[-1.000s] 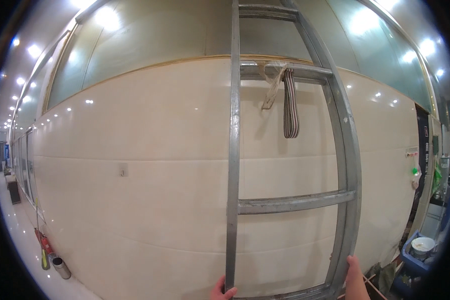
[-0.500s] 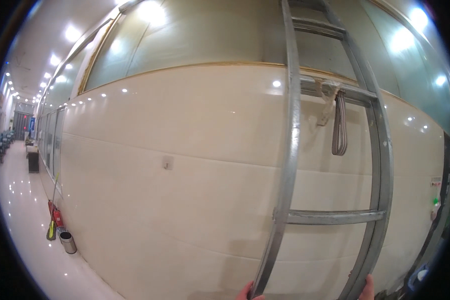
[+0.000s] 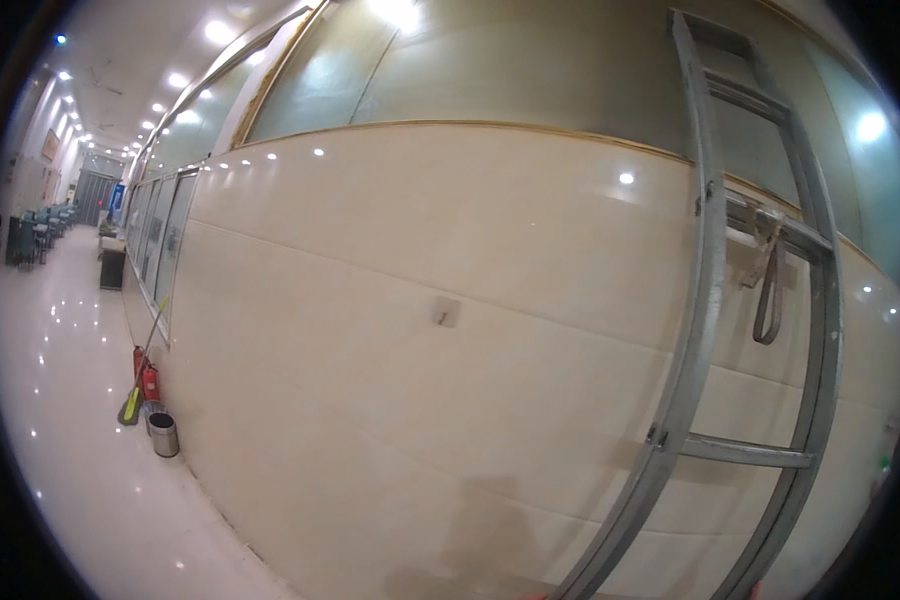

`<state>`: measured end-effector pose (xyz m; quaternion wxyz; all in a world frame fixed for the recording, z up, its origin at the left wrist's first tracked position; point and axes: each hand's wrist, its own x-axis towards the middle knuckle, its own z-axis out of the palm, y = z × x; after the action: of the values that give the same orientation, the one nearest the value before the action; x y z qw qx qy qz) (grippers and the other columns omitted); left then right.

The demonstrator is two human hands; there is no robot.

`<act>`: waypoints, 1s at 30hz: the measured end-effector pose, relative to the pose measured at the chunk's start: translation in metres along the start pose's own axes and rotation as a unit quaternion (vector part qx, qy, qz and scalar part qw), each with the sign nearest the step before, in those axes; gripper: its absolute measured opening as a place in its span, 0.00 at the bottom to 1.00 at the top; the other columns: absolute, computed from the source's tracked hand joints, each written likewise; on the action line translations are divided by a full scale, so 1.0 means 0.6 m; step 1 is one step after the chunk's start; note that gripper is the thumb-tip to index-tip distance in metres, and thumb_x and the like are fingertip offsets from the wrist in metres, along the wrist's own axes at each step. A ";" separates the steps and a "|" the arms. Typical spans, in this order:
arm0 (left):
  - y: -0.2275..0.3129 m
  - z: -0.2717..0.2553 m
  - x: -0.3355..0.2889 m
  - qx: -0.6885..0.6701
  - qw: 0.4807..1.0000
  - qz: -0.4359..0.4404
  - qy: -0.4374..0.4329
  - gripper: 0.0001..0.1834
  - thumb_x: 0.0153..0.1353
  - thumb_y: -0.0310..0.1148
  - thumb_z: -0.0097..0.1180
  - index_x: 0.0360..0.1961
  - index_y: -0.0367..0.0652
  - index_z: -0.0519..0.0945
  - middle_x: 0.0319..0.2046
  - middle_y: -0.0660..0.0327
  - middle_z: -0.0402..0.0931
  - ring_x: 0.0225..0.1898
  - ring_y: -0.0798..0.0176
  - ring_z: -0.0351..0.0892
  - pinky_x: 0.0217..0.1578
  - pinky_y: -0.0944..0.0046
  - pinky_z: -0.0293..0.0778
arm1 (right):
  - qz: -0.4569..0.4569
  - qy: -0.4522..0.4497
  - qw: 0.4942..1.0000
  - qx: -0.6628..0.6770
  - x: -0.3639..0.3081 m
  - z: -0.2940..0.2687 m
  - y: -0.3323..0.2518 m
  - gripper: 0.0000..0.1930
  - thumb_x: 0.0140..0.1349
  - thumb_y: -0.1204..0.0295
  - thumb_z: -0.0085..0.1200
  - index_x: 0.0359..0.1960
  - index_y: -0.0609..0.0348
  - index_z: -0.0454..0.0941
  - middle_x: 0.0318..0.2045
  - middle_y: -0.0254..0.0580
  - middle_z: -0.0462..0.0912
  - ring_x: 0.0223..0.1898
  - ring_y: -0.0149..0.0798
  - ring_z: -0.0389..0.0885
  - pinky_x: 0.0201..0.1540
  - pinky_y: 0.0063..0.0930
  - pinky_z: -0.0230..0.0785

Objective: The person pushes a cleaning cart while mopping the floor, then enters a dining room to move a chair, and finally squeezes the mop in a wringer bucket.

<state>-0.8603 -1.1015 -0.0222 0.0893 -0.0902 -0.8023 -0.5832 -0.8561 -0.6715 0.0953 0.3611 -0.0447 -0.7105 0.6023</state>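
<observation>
A grey metal ladder (image 3: pixel 709 280) leans upright against the wall on the right, its rails running down out of the lower edge. A looped striped strap (image 3: pixel 776 285) and some pale ragged tape hang from one of its upper rungs. Only a sliver of my left hand (image 3: pixel 537 597) shows at the lower edge, by the foot of the left rail. Of my right hand (image 3: pixel 755 591), a bit of finger shows against the right rail. Both appear closed on the ladder's rails; most of each hand lies outside the picture.
A cream panelled wall (image 3: pixel 390 380) with a small hook plate (image 3: pixel 445 312) fills the middle, with glass panels above. Along its foot to the left stand red fire extinguishers (image 3: pixel 151 383), a broom (image 3: pixel 132 405) and a metal bin (image 3: pixel 164 436). Chairs (image 3: pixel 45 230) line the far corridor.
The view has swung to the left, so wall, bin and ladder all sit farther right. The ladder looks more tilted, and less of both hands shows. The strap has swung slightly.
</observation>
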 end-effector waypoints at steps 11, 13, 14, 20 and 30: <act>-0.185 -0.140 -0.113 -0.009 0.990 -0.137 0.045 0.28 0.58 0.46 0.55 0.53 0.36 0.73 0.49 0.44 0.75 0.51 0.49 0.75 0.51 0.52 0.70 | -0.095 0.172 0.915 -0.351 -0.134 0.031 -0.029 0.20 0.60 0.66 0.49 0.53 0.61 0.72 0.48 0.50 0.77 0.51 0.47 0.75 0.51 0.45 0.69; -0.234 -0.178 -0.157 0.035 0.988 -0.141 0.044 0.26 0.58 0.46 0.55 0.51 0.37 0.75 0.46 0.44 0.77 0.49 0.48 0.76 0.49 0.51 0.71 | -0.129 0.202 0.888 -0.394 -0.162 0.039 -0.032 0.20 0.61 0.66 0.48 0.53 0.61 0.72 0.48 0.50 0.77 0.51 0.47 0.74 0.51 0.45 0.69; -0.251 -0.199 -0.185 0.074 0.985 -0.156 0.028 0.24 0.57 0.46 0.55 0.47 0.37 0.77 0.43 0.44 0.78 0.47 0.47 0.77 0.47 0.50 0.71 | -0.148 0.215 0.875 -0.407 -0.175 0.042 -0.032 0.20 0.61 0.66 0.48 0.53 0.60 0.72 0.48 0.50 0.76 0.51 0.47 0.74 0.51 0.45 0.69; -0.408 -0.314 -0.490 0.221 0.958 -0.185 -0.011 0.17 0.53 0.43 0.57 0.34 0.38 0.81 0.36 0.43 0.78 0.42 0.41 0.76 0.43 0.46 0.71 | -0.311 0.171 0.852 -0.385 -0.218 0.133 -0.032 0.19 0.61 0.67 0.48 0.54 0.59 0.72 0.49 0.49 0.76 0.51 0.47 0.74 0.51 0.46 0.69; -0.420 -0.275 -1.162 0.163 0.740 -0.621 0.201 0.24 0.56 0.48 0.50 0.32 0.34 0.82 0.38 0.43 0.79 0.41 0.41 0.78 0.45 0.47 0.73 | -0.362 -0.253 0.897 -0.033 -0.497 0.397 -0.078 0.12 0.64 0.76 0.45 0.49 0.67 0.70 0.49 0.47 0.72 0.51 0.44 0.69 0.57 0.37 0.59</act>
<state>-0.2419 -1.3630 -0.3771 -0.1202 0.5635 -0.7267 -0.3740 -0.7545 -1.0293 -0.0035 0.3601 0.3574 -0.7648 0.3971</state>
